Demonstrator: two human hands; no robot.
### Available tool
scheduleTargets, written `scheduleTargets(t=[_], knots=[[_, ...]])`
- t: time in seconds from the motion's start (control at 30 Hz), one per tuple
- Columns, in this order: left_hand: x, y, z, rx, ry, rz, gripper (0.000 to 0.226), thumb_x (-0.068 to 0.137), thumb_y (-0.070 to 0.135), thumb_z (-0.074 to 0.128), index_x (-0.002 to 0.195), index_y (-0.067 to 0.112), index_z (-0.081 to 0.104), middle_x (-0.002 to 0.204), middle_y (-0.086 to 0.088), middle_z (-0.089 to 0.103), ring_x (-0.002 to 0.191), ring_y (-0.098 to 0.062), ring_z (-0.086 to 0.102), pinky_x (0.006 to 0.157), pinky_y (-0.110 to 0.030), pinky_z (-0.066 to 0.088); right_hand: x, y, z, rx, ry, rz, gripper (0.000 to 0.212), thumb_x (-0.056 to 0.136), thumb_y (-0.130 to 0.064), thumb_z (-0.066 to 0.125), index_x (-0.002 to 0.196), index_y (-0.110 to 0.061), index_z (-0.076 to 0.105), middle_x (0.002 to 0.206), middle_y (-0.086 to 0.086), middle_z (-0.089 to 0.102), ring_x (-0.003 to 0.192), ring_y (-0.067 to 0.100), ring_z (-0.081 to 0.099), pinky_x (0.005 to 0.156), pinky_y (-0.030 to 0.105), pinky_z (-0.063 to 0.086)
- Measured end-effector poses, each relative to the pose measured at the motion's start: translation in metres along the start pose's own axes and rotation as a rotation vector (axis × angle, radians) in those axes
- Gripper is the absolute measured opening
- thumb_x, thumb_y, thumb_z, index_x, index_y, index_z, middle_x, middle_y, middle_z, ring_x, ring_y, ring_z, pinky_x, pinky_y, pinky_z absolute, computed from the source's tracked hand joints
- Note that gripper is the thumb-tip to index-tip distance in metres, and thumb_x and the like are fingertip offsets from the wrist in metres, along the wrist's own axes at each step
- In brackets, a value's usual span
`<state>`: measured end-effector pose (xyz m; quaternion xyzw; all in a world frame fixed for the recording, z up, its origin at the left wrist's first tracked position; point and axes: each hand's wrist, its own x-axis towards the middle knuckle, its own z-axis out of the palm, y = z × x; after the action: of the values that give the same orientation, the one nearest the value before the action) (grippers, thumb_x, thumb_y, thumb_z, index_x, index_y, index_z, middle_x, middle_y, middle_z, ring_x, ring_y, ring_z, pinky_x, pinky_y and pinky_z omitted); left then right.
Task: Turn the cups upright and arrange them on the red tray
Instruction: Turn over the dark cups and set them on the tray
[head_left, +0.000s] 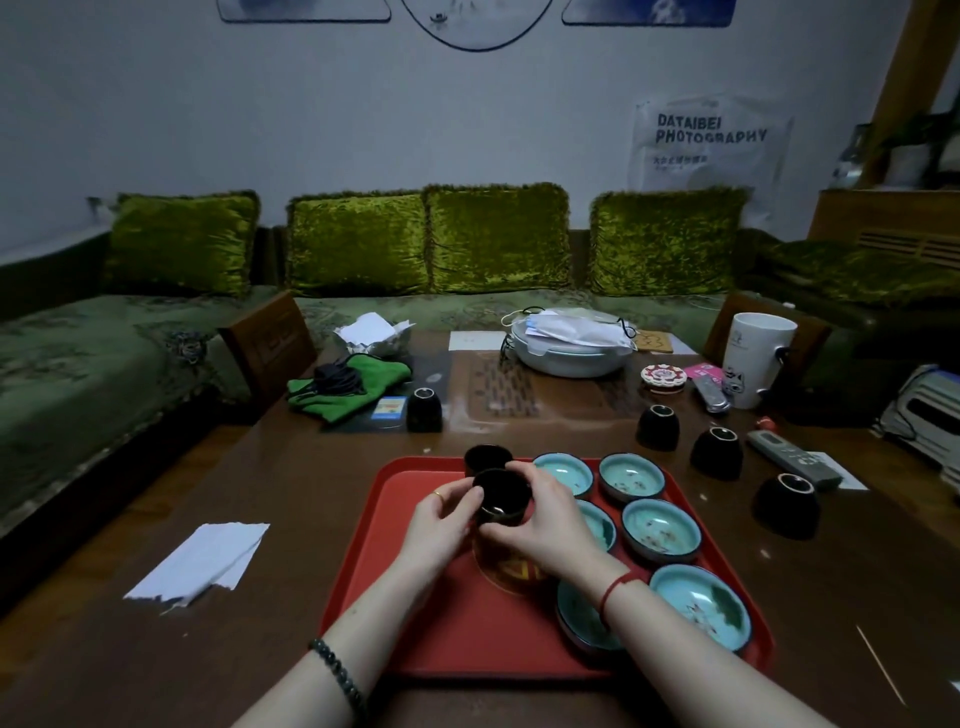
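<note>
A red tray (415, 623) lies on the brown table in front of me. Both my hands hold one upright black cup (501, 496) above its far left part: my left hand (441, 519) grips it from the left, my right hand (540, 519) from the right. Another upright black cup (487, 458) stands at the tray's far edge just behind it. Several turquoise-lined cups, such as one (661, 530) and another (701, 613), stand upright on the tray's right side. Upside-down black cups sit on the table: one (424, 409) behind the tray, three (658, 427) (717, 453) (787, 505) to its right.
White paper (200, 561) lies left of the tray. A green cloth (348, 389), a covered white dish (569, 345), a white mug (756, 358) and remote controls (792, 460) sit toward the back and right. A thin stick (880, 665) lies at the right front.
</note>
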<state>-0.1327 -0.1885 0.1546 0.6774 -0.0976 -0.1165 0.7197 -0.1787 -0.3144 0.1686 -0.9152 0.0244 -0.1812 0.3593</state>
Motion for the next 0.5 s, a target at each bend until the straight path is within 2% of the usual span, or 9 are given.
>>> scheduleTargets(t=[0.1, 0.2, 0.33, 0.5], knots=[[-0.0018, -0.0041, -0.0033, 0.004, -0.014, -0.038, 0.022, 0.09, 0.009, 0.052, 0.111, 0.008, 0.057, 0.104, -0.016, 0.063, 0.096, -0.024, 0.057, 0.077, -0.029, 0.047, -0.0018, 0.0033, 0.0041, -0.057, -0.039, 0.0, 0.072, 0.067, -0.033, 0.075, 0.129, -0.013, 0.043, 0.127, 0.006, 0.053, 0.121, 0.02, 0.045, 0.096, 0.02, 0.029], [-0.0025, -0.0077, -0.0054, 0.034, -0.01, -0.046, 0.021, 0.09, 0.006, 0.051, 0.109, 0.008, 0.057, 0.11, -0.017, 0.062, 0.1, -0.025, 0.057, 0.085, -0.035, 0.047, -0.0032, 0.0049, 0.0072, -0.092, -0.078, 0.006, 0.074, 0.068, -0.035, 0.074, 0.131, -0.013, 0.041, 0.13, 0.008, 0.052, 0.123, 0.022, 0.043, 0.103, 0.027, 0.029], [-0.004, -0.0092, -0.0068, 0.052, -0.004, -0.051, 0.024, 0.089, 0.005, 0.051, 0.112, 0.007, 0.057, 0.109, -0.014, 0.061, 0.098, -0.021, 0.057, 0.076, -0.025, 0.047, -0.0051, 0.0039, 0.0068, -0.114, -0.096, -0.011, 0.075, 0.07, -0.035, 0.073, 0.133, -0.013, 0.038, 0.132, 0.007, 0.051, 0.125, 0.021, 0.042, 0.108, 0.033, 0.028], [-0.005, -0.0078, -0.0085, 0.082, 0.025, -0.04, 0.022, 0.089, 0.007, 0.052, 0.11, 0.012, 0.057, 0.108, -0.01, 0.062, 0.094, -0.019, 0.057, 0.072, -0.023, 0.046, -0.0056, 0.0024, 0.0064, -0.118, -0.139, -0.013, 0.078, 0.071, -0.033, 0.072, 0.136, -0.016, 0.031, 0.136, 0.002, 0.048, 0.127, 0.02, 0.039, 0.112, 0.043, 0.025]])
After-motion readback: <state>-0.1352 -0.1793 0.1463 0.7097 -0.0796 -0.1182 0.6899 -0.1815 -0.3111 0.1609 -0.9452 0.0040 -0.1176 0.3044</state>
